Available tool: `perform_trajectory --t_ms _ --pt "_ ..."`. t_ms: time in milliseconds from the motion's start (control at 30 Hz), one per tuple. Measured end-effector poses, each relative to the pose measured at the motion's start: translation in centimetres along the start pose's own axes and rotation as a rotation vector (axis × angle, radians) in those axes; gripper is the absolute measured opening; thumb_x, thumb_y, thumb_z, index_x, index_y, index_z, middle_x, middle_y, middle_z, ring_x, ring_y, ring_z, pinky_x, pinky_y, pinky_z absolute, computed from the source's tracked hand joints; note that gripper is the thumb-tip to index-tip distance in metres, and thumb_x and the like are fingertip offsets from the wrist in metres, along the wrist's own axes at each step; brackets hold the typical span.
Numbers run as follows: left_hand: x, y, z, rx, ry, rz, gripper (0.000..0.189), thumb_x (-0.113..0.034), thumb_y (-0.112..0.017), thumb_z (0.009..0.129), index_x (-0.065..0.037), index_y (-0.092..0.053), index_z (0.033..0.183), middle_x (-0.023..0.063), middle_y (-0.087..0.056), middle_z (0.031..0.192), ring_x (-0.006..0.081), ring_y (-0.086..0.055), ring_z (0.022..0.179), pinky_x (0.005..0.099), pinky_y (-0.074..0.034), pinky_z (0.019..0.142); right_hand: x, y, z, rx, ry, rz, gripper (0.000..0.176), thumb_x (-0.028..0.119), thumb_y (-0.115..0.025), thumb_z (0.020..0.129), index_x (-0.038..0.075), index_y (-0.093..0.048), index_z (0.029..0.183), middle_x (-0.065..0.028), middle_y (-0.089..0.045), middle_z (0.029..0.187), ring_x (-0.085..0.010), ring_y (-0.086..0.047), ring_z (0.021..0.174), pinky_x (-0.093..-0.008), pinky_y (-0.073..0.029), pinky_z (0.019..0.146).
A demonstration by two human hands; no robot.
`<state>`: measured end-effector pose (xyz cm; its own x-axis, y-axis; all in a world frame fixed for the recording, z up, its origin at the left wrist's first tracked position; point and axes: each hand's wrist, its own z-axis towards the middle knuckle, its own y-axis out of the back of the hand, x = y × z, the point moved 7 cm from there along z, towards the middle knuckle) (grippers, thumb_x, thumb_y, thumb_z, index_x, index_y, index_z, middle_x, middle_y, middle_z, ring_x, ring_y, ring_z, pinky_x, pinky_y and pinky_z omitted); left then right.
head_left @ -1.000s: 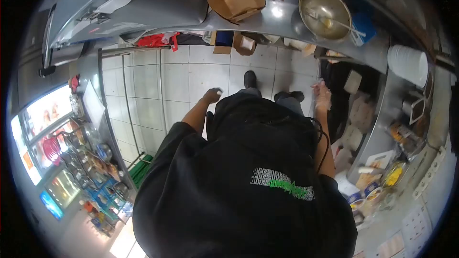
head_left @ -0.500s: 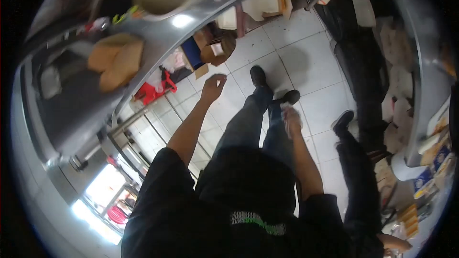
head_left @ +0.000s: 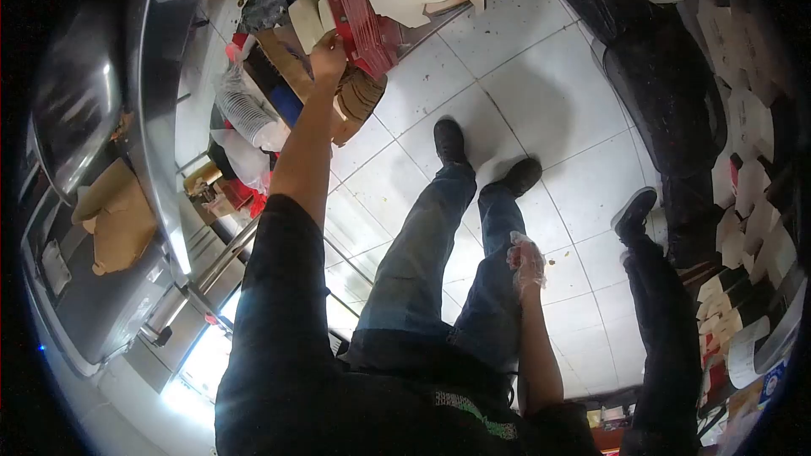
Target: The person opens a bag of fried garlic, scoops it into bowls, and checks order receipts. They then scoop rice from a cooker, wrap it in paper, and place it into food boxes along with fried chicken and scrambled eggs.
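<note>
Stretching under everything is the pale tiled floor (head_left: pixel 541 93), speckled with crumbs and stains. It is a narrow work aisle, with bright light entering low at the left. Along the left side runs a long steel counter (head_left: pixel 156 118), and an open brown box (head_left: pixel 114 219) lies on top of it. The space under the counter serves as storage, probably so that packaging stays near the working place. A black bin bag (head_left: pixel 676 101) hangs at the right side, and another person's leg (head_left: pixel 667 312) stands close beside it.

On the low shelf there are a bag of white cups (head_left: pixel 241 105), a red stack (head_left: pixel 359 21), a pile of brown cartons (head_left: pixel 359 95) and some cream flat cartons (head_left: pixel 308 21), which stand on edge between the red stack and the counter. The person's left hand (head_left: pixel 328 49) is extended far forward to these cream cartons, with the fingers bent at their upper edge. Whether it really grips one, it is not possible to tell. The right hand (head_left: pixel 525 260), in a thin clear glove, hangs by the thigh, loosely half open and empty.
</note>
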<state>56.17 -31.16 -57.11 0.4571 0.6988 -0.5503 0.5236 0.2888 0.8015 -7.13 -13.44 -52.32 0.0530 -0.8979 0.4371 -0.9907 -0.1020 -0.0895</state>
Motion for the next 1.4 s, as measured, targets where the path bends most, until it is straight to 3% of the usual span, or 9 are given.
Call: perform_trajectory --t_ms 233,333,433,533,633,800,933,1100,1400 --pt "-9.2 2.6 -3.2 -0.208 -0.540 0.259 0.030 -0.011 -0.053 0.085 -0.008 -0.060 0.115 0.0178 -0.068 0.095 0.0325 -0.066 0.069 0.0389 -0.051 0.067 1.6 -2.3 0.0 -0.014 -0.008 -0.045 0.041 0.040 -0.052 0.092 0.001 -0.064 0.099 -0.0006 -0.055 0.064 -0.0082 -0.045 0.051 -0.0229 -0.036 0.047" --pt "-6.3 0.4 -2.5 0.029 -0.028 -0.129 0.026 -0.020 -0.054 0.089 -0.004 -0.063 0.107 0.0160 -0.067 0.082 0.0272 -0.063 0.061 0.0351 -0.049 0.061 -0.8 -1.5 0.8 -0.005 -0.002 -0.083 0.042 0.041 -0.052 0.092 0.002 -0.064 0.099 -0.0010 -0.056 0.063 -0.0085 -0.046 0.051 -0.0231 -0.036 0.047" --pt "-6.0 -0.2 -1.4 0.012 -0.178 0.266 0.031 -0.030 -0.056 0.090 -0.002 -0.065 0.100 0.0127 -0.065 0.071 0.0192 -0.059 0.057 0.0311 -0.048 0.057 -0.4 -2.3 1.0 -0.019 -0.047 -0.044 0.043 0.043 -0.051 0.092 0.003 -0.064 0.100 -0.0017 -0.056 0.063 -0.0091 -0.047 0.051 -0.0234 -0.037 0.047" --pt "-1.5 -1.2 -0.2 0.064 0.090 -0.243 0.033 -0.031 -0.057 0.090 0.000 -0.066 0.094 0.0132 -0.064 0.069 0.0174 -0.059 0.057 0.0319 -0.047 0.057 0.2 -3.2 0.4 0.009 -0.053 0.063 0.042 0.042 -0.054 0.091 0.002 -0.064 0.101 -0.0021 -0.056 0.064 -0.0096 -0.046 0.052 -0.0236 -0.035 0.047" --pt "0.7 -1.7 0.7 0.122 0.092 -0.298 0.030 -0.029 -0.058 0.088 0.000 -0.067 0.089 0.0165 -0.066 0.073 0.0199 -0.062 0.059 0.0322 -0.048 0.057 -0.3 -3.7 0.7 0.027 -0.013 0.073 0.041 0.041 -0.054 0.090 0.003 -0.064 0.099 -0.0023 -0.056 0.064 -0.0102 -0.048 0.052 -0.0239 -0.038 0.046" --pt "-2.8 0.5 0.9 -0.133 -0.305 0.421 0.029 -0.031 -0.057 0.084 -0.005 -0.069 0.084 0.0149 -0.065 0.069 0.0255 -0.062 0.060 0.0390 -0.049 0.058 -2.6 -3.9 1.2 0.006 -0.109 0.132 0.037 0.033 -0.059 0.086 0.000 -0.062 0.105 -0.0079 -0.061 0.081 -0.0141 -0.053 0.063 -0.0250 -0.040 0.056" --pt "-5.0 5.9 2.8 -0.071 -0.198 0.489 0.027 -0.030 -0.059 0.082 -0.006 -0.068 0.089 0.0142 -0.065 0.073 0.0260 -0.062 0.065 0.0397 -0.049 0.062 -6.5 -3.3 0.5 -0.068 -0.163 0.353 0.028 0.034 -0.055 0.088 0.009 -0.067 0.092 -0.0004 -0.058 0.069 -0.0095 -0.052 0.059 -0.0245 -0.042 0.054" --pt "-6.1 11.3 3.7 0.011 -0.101 0.480 0.027 -0.029 -0.061 0.080 -0.008 -0.066 0.096 0.0133 -0.065 0.079 0.0267 -0.062 0.070 0.0407 -0.049 0.066 8.2 -7.6 -6.2 0.072 -0.147 -0.502 0.031 0.032 -0.049 0.094 0.007 -0.063 0.106 -0.0028 -0.061 0.086 -0.0151 -0.053 0.076 -0.0288 -0.043 0.070" --pt "-14.5 19.1 -7.9 0.012 -0.405 0.504 0.037 -0.028 -0.065 0.075 -0.011 -0.062 0.108 0.0118 -0.065 0.089 0.0278 -0.063 0.081 0.0425 -0.049 0.073 18.4 -10.9 -13.4 0.056 0.217 -0.952 0.038 0.038 -0.049 0.092 0.012 -0.059 0.118 -0.0132 -0.063 0.105 -0.0276 -0.059 0.101 -0.0382 -0.044 0.089"
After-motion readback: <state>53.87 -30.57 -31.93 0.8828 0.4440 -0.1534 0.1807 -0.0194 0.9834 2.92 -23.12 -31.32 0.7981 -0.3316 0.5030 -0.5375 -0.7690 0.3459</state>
